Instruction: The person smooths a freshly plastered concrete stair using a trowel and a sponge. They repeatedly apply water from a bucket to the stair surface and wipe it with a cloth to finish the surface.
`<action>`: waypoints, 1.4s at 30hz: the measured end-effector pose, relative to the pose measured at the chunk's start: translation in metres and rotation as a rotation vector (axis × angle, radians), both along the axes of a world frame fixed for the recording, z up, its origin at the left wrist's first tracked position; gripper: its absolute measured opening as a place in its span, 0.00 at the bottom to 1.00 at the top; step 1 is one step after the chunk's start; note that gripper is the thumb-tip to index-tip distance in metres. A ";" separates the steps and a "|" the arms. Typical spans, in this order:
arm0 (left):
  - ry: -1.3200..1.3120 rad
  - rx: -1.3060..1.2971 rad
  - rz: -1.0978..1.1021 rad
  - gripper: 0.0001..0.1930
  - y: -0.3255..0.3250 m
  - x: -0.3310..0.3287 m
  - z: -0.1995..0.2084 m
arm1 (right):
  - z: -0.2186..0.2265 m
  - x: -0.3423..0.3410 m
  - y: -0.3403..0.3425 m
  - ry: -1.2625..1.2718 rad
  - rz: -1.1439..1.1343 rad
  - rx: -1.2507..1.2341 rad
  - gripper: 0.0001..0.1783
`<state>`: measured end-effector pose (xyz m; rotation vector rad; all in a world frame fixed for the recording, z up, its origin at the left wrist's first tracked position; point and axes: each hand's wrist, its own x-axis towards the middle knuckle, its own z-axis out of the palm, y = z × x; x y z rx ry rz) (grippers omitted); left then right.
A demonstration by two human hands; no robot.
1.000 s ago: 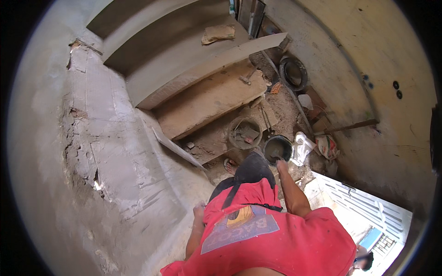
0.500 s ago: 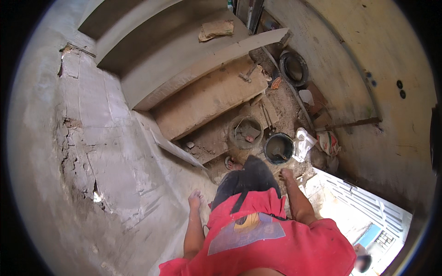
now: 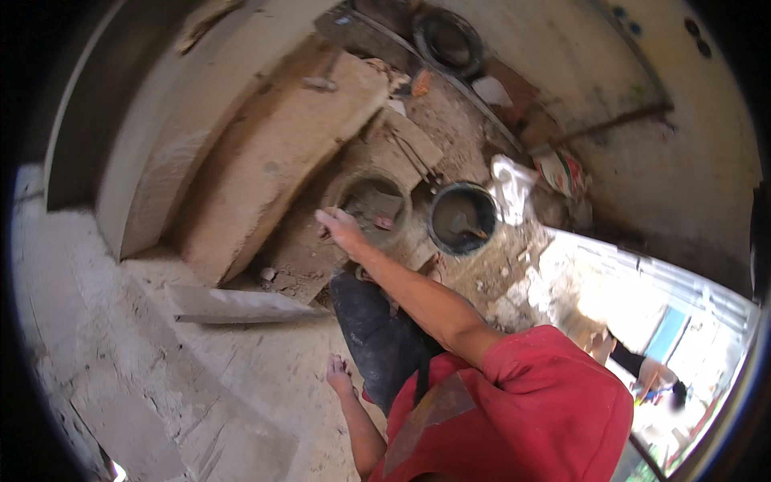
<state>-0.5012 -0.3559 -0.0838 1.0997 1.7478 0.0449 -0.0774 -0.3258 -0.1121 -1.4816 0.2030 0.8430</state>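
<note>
My right hand [image 3: 342, 230] reaches forward, its fingers loosely bent and apart with nothing seen in them. It appears just beside the rim of a round, mortar-crusted tub [image 3: 407, 210], which holds grey material and a small red piece [image 3: 384, 222]. Lower down, near the pale plastered surface, hangs my left hand [image 3: 339, 374], fingers slightly spread and nothing in them. To the right of the tub stands a black bucket [image 3: 438, 238] of murky liquid, with a tool [image 3: 468, 229] sticking out of it whose kind I cannot make out. Slight blur softens both hands.
A hammer [image 3: 320, 83] lies on the dusty step [image 3: 273, 153]. Long-handled tools [image 3: 414, 157] lie beyond the tub. A thin pale slab [image 3: 241, 304] juts out left of my legs. Tyre-like black rings [image 3: 448, 42] rest by the wall. Another person [image 3: 654, 376] is beyond the bright gate.
My right hand has swung forward and left, from beside my leg to the tub. My left hand has moved slightly lower. The whole view has turned, and my body leans right.
</note>
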 end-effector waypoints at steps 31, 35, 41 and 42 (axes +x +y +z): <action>-0.672 0.607 -0.826 0.24 0.039 0.346 0.260 | -0.207 -0.192 -0.183 0.224 0.270 -0.575 0.39; -0.756 0.617 -1.141 0.23 0.046 0.413 0.230 | -0.218 -0.172 -0.161 0.075 0.273 -0.662 0.37; -0.798 0.728 -1.251 0.23 0.086 0.448 0.204 | -0.111 -0.017 -0.069 -0.603 0.197 -0.721 0.35; -0.786 0.723 -1.219 0.23 0.092 0.451 0.202 | -0.088 0.024 -0.046 -0.749 0.173 -0.730 0.35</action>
